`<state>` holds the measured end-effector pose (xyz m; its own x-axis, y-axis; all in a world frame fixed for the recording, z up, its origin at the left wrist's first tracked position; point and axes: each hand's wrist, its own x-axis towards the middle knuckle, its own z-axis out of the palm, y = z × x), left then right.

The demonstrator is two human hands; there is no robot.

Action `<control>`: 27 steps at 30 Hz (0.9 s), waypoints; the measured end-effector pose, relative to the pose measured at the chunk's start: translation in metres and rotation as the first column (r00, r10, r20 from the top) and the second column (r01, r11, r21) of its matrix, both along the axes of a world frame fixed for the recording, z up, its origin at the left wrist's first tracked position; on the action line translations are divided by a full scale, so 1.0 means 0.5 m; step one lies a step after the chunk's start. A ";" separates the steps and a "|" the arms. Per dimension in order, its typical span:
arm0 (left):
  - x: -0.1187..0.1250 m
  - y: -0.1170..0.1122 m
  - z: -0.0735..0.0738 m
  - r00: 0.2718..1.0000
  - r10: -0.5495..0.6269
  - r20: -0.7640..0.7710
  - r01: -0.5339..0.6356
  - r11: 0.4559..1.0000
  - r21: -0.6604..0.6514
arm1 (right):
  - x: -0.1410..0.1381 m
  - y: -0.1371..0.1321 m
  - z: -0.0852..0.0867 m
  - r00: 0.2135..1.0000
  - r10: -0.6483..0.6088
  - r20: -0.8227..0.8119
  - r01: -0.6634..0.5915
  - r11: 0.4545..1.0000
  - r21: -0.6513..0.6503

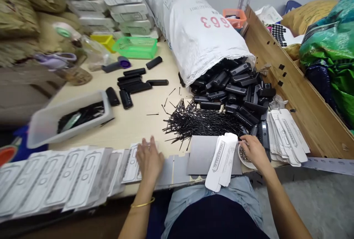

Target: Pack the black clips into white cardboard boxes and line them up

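Cards (221, 161) printed with a long outline lie in a loose, fanned stack in the lower right-centre of the frame, between the two hands, the right one clearly nearer. Their long axis slants from upper right to lower left, the near ends jutting past the table edge over the lap, the far ends on a grey plate (197, 154). Just right of them sits a small white dish (248, 165) of metal bits (244, 155); the right hand (254, 153) bends its fingers over it, but whether they pinch anything I cannot tell. Well apart, at lower centre-left, the left hand (149, 161) is palm down, fingers spread, over the right end of a row of printed packs (83, 178), with no visible grip. Above the cards spreads a heap of thin black sticks (204, 121).
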<state>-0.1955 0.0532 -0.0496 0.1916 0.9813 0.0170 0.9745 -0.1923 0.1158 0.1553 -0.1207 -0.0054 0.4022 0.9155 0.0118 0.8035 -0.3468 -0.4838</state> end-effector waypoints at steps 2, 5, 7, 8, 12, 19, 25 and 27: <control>0.046 0.000 0.001 0.995 -0.081 0.050 0.082 0.996 -0.030 | 0.011 -0.008 -0.004 0.996 -0.060 0.070 0.065 0.996 -0.063; 0.116 0.024 -0.013 0.987 -0.052 0.152 0.076 0.986 -0.152 | 0.024 -0.021 -0.012 0.989 -0.102 0.111 0.124 0.969 -0.212; 0.158 0.052 -0.023 0.973 -0.019 0.232 0.059 0.985 -0.165 | 0.029 -0.029 -0.022 0.992 -0.095 0.077 0.113 0.952 -0.285; 0.176 0.067 -0.025 0.962 -0.025 0.274 0.069 0.986 -0.154 | 0.029 -0.033 -0.029 0.995 -0.091 0.051 0.102 0.945 -0.311; 0.220 0.096 -0.005 0.911 -0.097 0.400 0.148 0.984 -0.098 | 0.029 -0.044 -0.048 0.992 -0.124 0.005 0.118 0.937 -0.327; 0.311 -0.023 0.048 0.635 -0.423 0.647 0.584 0.811 -0.043 | 0.029 -0.047 -0.049 0.995 -0.068 0.075 0.088 0.944 -0.318; 0.505 -0.027 0.077 0.486 -0.678 0.551 0.761 0.639 0.114 | 0.022 -0.038 -0.062 0.999 -0.049 0.004 0.047 0.927 -0.373; 0.562 -0.009 0.081 0.496 -0.738 0.457 0.804 0.589 0.078 | 0.020 -0.041 -0.063 0.997 -0.070 -0.025 0.057 0.933 -0.356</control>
